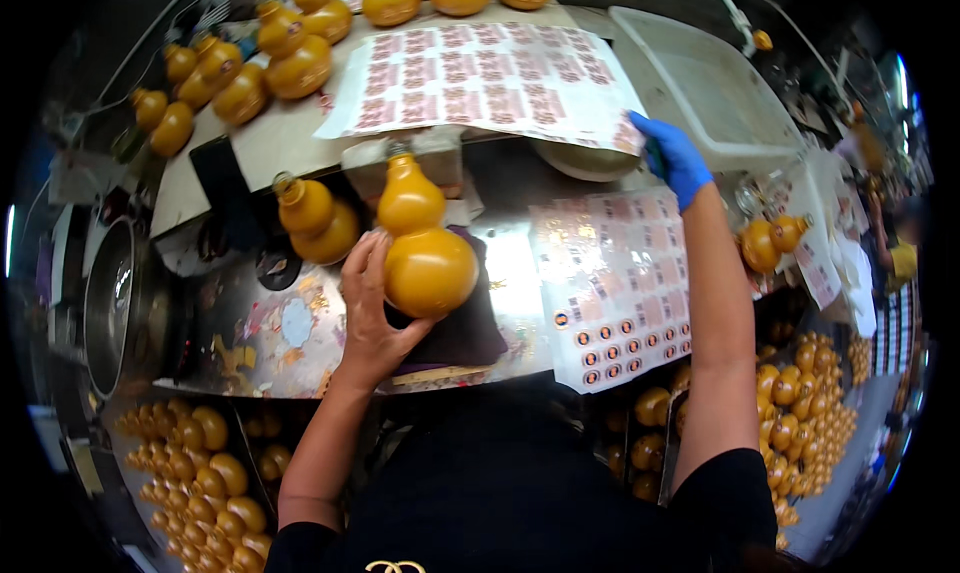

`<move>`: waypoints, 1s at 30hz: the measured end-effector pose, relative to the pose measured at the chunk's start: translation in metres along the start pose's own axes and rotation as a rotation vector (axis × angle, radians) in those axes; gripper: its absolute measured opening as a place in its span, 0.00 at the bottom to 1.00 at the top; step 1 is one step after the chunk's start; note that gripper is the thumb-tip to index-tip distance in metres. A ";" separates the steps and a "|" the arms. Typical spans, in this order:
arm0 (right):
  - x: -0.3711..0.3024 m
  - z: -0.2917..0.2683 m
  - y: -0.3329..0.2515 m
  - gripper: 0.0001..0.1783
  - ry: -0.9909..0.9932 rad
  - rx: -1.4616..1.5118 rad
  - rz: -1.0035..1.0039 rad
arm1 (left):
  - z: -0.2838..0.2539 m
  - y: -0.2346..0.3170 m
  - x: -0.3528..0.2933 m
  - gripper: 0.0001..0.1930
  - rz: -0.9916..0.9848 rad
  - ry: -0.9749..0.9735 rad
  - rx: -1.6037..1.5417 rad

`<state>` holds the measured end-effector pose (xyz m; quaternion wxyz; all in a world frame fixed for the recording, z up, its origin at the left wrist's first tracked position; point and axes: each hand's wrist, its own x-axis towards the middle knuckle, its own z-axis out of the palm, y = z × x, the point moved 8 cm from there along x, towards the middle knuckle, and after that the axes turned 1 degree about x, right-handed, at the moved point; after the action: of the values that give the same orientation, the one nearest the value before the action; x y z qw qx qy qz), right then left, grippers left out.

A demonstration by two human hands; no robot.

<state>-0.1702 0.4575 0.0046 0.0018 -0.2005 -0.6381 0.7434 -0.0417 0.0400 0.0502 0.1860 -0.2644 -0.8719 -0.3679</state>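
Yellow gourd-shaped bottle sits in the left grip, fingers round the lower bulb, over the dark pad on the metal surface; slick curve and one-handed hold could let it roll or slip. Blue-gloved right grip is at the corner of the label sheet, can't tell if pinched; a hard tug could tear it or drag it against the neck

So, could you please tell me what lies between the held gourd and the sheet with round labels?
In the head view, a dark pad and shiny metal tabletop show between the gourd and the sheet.
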 end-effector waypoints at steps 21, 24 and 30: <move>-0.203 0.180 0.007 0.14 -0.335 0.066 -0.041 | 0.007 -0.015 0.000 0.52 -0.147 0.015 -0.141; -0.223 0.212 0.026 0.15 -0.359 0.142 0.169 | 0.008 -0.019 -0.004 0.56 -0.201 -0.041 -0.206; -0.208 0.205 0.069 0.14 -0.220 0.048 0.018 | 0.026 -0.035 -0.009 0.51 -0.449 -0.156 -0.982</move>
<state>-0.0232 0.1967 0.0216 -0.0700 -0.1232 -0.6146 0.7760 -0.0589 0.0355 0.0096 -0.1077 -0.1543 -0.6437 -0.7418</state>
